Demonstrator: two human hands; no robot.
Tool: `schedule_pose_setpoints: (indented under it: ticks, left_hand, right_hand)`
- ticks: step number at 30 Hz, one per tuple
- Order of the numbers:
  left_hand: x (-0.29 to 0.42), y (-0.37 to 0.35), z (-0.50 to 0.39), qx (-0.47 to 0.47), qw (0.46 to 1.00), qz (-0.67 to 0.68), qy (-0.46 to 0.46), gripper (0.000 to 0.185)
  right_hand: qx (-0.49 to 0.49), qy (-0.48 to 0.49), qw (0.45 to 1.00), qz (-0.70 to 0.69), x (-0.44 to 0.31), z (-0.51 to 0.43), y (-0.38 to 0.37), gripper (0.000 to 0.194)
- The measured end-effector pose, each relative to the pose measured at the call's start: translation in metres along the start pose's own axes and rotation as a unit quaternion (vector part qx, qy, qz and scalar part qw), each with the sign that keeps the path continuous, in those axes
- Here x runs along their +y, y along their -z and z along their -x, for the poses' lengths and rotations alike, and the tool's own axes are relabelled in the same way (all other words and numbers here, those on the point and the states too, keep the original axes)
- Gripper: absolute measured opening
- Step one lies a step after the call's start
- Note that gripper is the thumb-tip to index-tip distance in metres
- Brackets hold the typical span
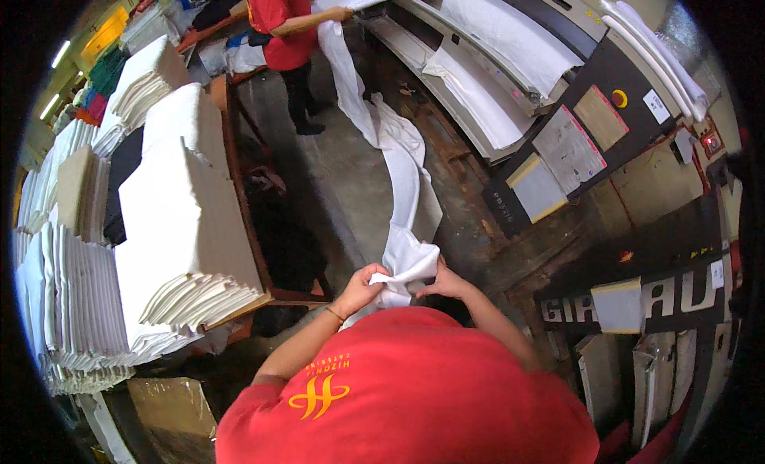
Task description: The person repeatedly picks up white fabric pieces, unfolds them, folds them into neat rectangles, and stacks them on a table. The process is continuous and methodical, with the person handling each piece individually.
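A long white cloth (403, 183) stretches away from my body, hanging slack and twisted over the floor. My left hand (361, 290) pinches a gathered fold of its near end between thumb and fingers. Across from it, my right hand (445, 281) has its thumb and fingers around the other side of the same bunch. Some fabric droops below my hands, partly hidden by my red shirt. At the far end, a co-worker's hand (342, 14) is at white fabric beside the ironing machine.
A co-worker in a red shirt (290, 30) stands ahead. Tall stacks of folded white linen (173, 213) fill the wooden table (293, 296) at left. The large ironing machine (508, 201) with white cloths (478, 99) on it runs along the right. Wooden pallets (445, 147) lie beneath it.
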State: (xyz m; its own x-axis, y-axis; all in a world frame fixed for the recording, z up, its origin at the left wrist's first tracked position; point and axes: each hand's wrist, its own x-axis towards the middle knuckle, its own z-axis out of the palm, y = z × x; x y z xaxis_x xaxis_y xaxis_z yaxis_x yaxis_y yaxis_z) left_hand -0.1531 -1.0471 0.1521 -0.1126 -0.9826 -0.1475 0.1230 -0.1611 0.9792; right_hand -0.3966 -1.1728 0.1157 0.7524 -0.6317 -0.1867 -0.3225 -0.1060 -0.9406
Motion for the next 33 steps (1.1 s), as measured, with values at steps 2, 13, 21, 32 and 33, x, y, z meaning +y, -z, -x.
schedule_pose_setpoints:
  ticks: [2,13,21,32,33]
  left_hand:
    - [0.039,0.008,0.043,0.003,0.998,-0.022,-0.052,0.017]
    - [0.191,0.125,0.505,0.727,0.578,0.017,-0.371,0.056]
    - [0.069,0.092,0.516,0.446,0.829,-0.332,0.066,0.109]
    - [0.112,0.051,0.421,0.624,0.751,-0.013,-0.216,0.042]
    - [0.142,0.051,0.434,0.65,0.721,0.028,-0.239,0.043]
  right_hand:
    - [0.022,0.112,0.99,0.088,-0.008,-0.022,-0.034,0.126]
    - [-0.188,-0.038,0.869,0.457,-0.075,-0.099,-0.249,0.065]
    - [-0.266,0.049,0.963,0.013,-0.197,-0.029,-0.398,0.033]
    - [-0.406,0.283,0.858,-0.136,-0.281,-0.009,-0.353,0.124]
    - [-0.461,0.215,0.841,-0.184,-0.271,-0.002,-0.354,0.13]
